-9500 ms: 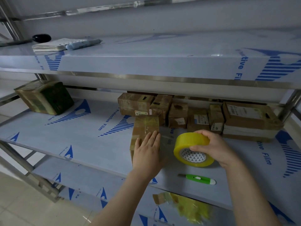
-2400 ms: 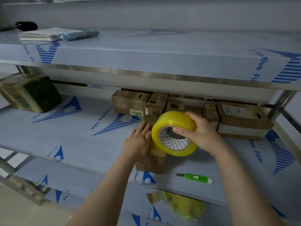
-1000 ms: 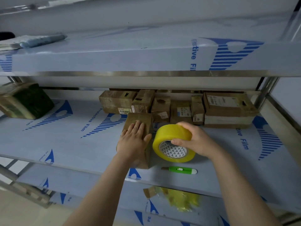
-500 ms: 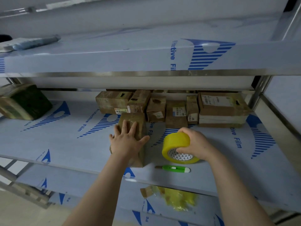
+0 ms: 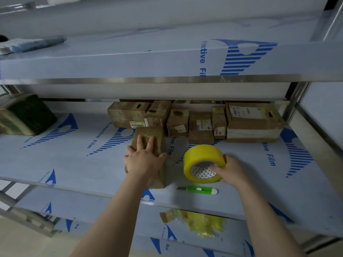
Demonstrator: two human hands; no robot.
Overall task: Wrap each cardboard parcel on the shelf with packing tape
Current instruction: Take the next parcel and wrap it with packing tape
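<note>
A brown cardboard parcel (image 5: 159,138) lies on the middle shelf (image 5: 74,164), long side pointing away from me. My left hand (image 5: 143,160) presses flat on its top with straight fingers. To the right, my right hand (image 5: 229,169) grips a yellow roll of packing tape (image 5: 201,156) that stands on the shelf, fingers inside its core. A stretch of clear tape seems to run from the roll to the parcel's right side. Several more cardboard parcels (image 5: 200,125) stand in a row at the back.
A green utility knife (image 5: 201,190) lies on the shelf near its front edge, below the roll. A dark green taped parcel (image 5: 26,115) sits at far left. Crumpled yellow tape waste (image 5: 202,223) lies on the lower shelf. The upper shelf (image 5: 167,60) overhangs close above.
My right hand has carried the roll from beside the parcel out to the right and down onto the shelf. My left hand stays pressed on the parcel.
</note>
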